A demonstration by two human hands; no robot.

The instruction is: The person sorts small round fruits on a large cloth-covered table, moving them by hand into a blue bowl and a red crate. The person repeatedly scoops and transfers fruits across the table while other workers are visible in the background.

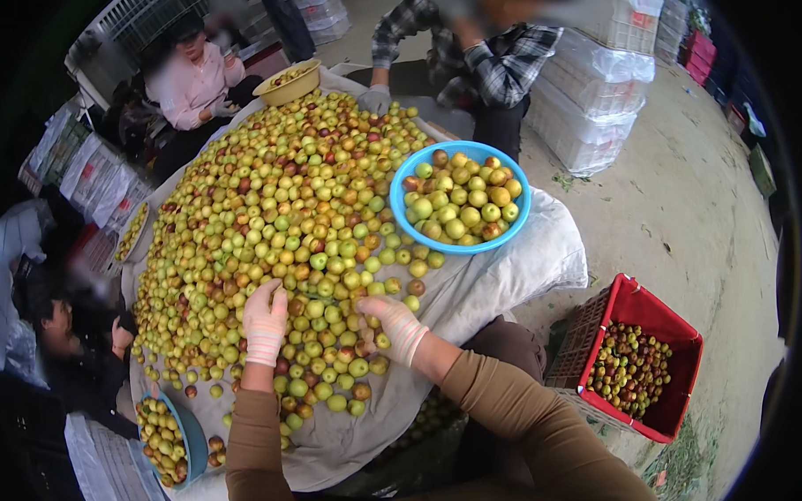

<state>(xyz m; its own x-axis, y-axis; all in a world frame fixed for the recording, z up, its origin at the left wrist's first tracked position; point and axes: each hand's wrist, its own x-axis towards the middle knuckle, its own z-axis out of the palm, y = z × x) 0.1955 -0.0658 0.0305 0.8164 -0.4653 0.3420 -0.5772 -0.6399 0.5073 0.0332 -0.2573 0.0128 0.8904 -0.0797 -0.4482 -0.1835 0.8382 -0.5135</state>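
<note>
A wide heap of green, yellow and reddish jujube-like fruits (297, 200) covers a table draped in pale cloth (485, 300). My left hand (265, 318), in a light glove with a striped cuff, is at the near part of the heap, thumb and fingers apart, with no fruit plainly in it. To its right my right hand (392, 323), gloved alike, reaches in among the fruits; its fingertips are partly hidden, and whether it grips one is unclear. A bright blue plastic basket (525, 218) full of larger fruits rests beyond my right hand.
A red-lined crate (691, 386) of fruits stands on the floor at right. On the table are a blue basin (199, 442), a yellow basin (311, 82) and a pale bowl (143, 241), all with fruit. Co-workers sit around it; wrapped crates (584, 118) are stacked behind.
</note>
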